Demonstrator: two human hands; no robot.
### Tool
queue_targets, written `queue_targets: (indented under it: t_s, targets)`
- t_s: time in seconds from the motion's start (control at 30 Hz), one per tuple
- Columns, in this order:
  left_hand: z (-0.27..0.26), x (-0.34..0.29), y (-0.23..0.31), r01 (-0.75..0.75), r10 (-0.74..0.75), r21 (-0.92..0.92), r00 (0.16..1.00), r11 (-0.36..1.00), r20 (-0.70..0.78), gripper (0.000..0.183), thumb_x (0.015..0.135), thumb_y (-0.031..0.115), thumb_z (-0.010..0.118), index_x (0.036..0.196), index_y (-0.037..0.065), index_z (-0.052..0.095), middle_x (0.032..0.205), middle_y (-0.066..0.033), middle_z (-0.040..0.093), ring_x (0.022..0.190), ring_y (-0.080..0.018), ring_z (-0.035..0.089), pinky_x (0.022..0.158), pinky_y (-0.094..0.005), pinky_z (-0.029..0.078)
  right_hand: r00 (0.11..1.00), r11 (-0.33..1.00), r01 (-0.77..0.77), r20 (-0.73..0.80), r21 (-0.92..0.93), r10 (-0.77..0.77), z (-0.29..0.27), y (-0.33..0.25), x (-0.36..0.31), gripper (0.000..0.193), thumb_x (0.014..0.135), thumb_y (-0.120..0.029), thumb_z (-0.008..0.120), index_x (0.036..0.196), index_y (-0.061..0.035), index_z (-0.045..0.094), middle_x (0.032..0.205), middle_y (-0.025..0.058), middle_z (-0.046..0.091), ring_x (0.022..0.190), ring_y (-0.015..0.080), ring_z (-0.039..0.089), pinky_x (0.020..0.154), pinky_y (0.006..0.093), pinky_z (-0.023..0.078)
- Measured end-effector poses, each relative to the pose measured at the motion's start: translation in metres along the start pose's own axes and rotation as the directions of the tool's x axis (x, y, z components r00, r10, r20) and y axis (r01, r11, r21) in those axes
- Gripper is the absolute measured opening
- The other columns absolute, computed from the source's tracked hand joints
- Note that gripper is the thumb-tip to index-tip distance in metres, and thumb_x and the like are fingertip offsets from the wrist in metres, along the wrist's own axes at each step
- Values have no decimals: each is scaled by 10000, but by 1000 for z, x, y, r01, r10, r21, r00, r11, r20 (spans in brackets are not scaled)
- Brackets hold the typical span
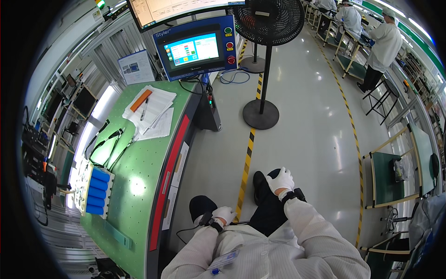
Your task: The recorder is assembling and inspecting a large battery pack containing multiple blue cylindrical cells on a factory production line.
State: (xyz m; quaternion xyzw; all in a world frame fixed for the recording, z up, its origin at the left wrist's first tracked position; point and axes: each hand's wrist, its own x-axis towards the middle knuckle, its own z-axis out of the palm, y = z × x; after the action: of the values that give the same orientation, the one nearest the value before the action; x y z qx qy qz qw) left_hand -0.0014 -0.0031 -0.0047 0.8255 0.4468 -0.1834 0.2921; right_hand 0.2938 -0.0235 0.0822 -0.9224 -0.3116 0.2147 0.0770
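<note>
I am seated, with both gloved hands resting on my legs. My left hand (pixel 225 214) lies on my left thigh, its fingers loosely bent, and I see no object in it. My right hand (pixel 281 180) rests over my right knee with its fingers apart and nothing in them. A dark strap with a small device (pixel 293 195) sits on the right wrist, and a similar strap (pixel 213 223) with a cable is on the left. To my left, several blue cylindrical cells (pixel 96 191) lie in a pale holder on the green worktable (pixel 134 160).
Papers (pixel 155 124) with an orange bar and a pen lie on the worktable, near black cable leads (pixel 107 139). Behind it stands a lit control panel (pixel 193 49). A pedestal fan (pixel 265 60) stands ahead. Carts (pixel 388 179) line the right; a person (pixel 385 42) stands farther off.
</note>
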Motion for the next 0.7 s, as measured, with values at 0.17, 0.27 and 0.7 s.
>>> queue_targets:
  t_s: [0.17,0.27,0.7]
  targets:
    - [0,1,-1,-6,6,-5,1000,1000,12,418,916,480,593,1008,111,765,1037,-153,737,992,-371,695,848,-485,549,1000,1000,-10,12,8,10,-2,-1,-1,894,816,-558,721,1471,-34,411,1474,202,469,1330,379,509,1056,474,468]
    - [1,1,-2,-7,7,-12,1000,1000,13,419,917,477,591,1012,107,763,1042,-156,736,998,-372,693,852,-481,548,1000,1000,-18,17,12,18,-3,-2,-1,905,816,-555,723,1480,-32,399,1475,203,469,1323,382,516,1055,474,469]
    - [-4,-1,2,15,-15,-11,999,1000,34,423,919,482,587,1034,116,764,1071,-155,734,1023,-367,688,869,-477,544,999,1000,-26,23,14,26,-7,-4,-3,904,813,-552,732,1467,-21,404,1402,198,537,1289,367,545,1034,464,479]
